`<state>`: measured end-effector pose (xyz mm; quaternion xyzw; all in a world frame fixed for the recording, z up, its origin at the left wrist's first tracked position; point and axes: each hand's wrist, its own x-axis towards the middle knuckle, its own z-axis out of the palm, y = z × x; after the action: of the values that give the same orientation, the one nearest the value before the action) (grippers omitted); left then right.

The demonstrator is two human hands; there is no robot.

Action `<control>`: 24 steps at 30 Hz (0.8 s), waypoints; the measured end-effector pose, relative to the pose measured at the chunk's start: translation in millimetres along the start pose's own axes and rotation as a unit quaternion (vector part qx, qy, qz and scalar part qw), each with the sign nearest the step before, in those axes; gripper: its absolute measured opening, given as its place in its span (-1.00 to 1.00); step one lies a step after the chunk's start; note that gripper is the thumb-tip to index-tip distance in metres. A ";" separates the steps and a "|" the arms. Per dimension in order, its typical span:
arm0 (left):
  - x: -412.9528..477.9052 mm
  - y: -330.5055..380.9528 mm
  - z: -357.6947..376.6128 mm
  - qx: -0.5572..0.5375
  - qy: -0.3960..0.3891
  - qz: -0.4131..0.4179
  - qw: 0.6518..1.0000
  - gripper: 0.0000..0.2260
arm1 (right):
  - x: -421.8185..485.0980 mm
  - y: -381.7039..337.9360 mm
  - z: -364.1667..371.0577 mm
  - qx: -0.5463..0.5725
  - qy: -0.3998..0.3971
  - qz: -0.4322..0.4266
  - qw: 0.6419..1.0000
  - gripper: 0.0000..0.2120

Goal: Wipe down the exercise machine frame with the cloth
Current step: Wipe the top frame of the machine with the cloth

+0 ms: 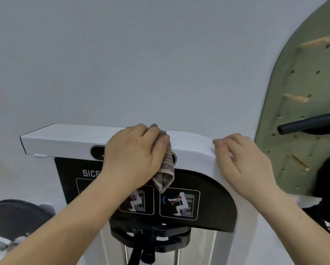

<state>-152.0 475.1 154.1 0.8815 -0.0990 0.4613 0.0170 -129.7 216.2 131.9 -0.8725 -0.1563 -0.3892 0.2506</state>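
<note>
Head view: left hand (133,155) grips a bunched cloth (165,167), pressing it on the white frame (64,139) top bar above the black placard (208,199). Right hand (244,161), fingers loosely curled, rests on the frame's rounded corner.

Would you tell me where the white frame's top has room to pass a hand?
Bare from the left end of the frame to the left hand. Between the cloth and the right hand, only a short gap: crowded.
</note>
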 end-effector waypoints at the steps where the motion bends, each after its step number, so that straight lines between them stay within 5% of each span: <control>1: 1.4 19.5 2.5 0.002 0.005 -0.025 1.000 -0.54 | -2.2 3.6 3.1 0.032 -0.022 0.018 0.999 -0.52; 5: 4.4 80.3 16.5 -0.035 0.017 0.089 0.995 -0.64 | 0.7 15.6 6.3 0.122 -0.033 0.044 0.991 -0.53; 7: 9.9 62.1 6.5 -0.018 -0.059 0.158 0.986 -0.57 | -1.8 27.2 4.3 0.204 -0.030 0.065 0.976 -0.60; 9: 17.1 43.6 -4.7 0.001 -0.118 0.128 0.985 -0.46 | -9.9 37.1 6.3 0.212 -0.024 0.049 0.976 -0.63; 12: 13.0 68.1 1.0 0.006 -0.054 0.028 0.998 -0.47 | -17.8 41.2 13.2 0.241 0.022 0.085 0.967 -0.66; 15: 9.9 108.6 16.9 -0.023 -0.024 0.110 0.993 -0.57 | -17.1 43.5 15.6 0.302 0.037 0.134 0.943 -0.69; 18: 28.3 86.6 -0.5 -0.048 -0.123 0.209 0.969 -0.53 | -18.5 47.9 12.4 0.324 0.041 0.173 0.929 -0.72; 20: 45.2 66.9 -10.4 -0.060 -0.200 0.161 0.965 -0.42 | -21.7 51.3 13.8 0.286 0.032 0.182 0.940 -0.72; 24: 30.3 103.2 6.1 -0.001 -0.122 0.142 0.982 -0.46 | -23.6 49.9 17.7 0.336 0.059 0.234 0.910 -0.67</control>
<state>-149.9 368.4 169.1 0.9080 -0.2251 0.3481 -0.0599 -111.0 183.0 88.2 -0.7239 -0.0541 -0.2940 0.6218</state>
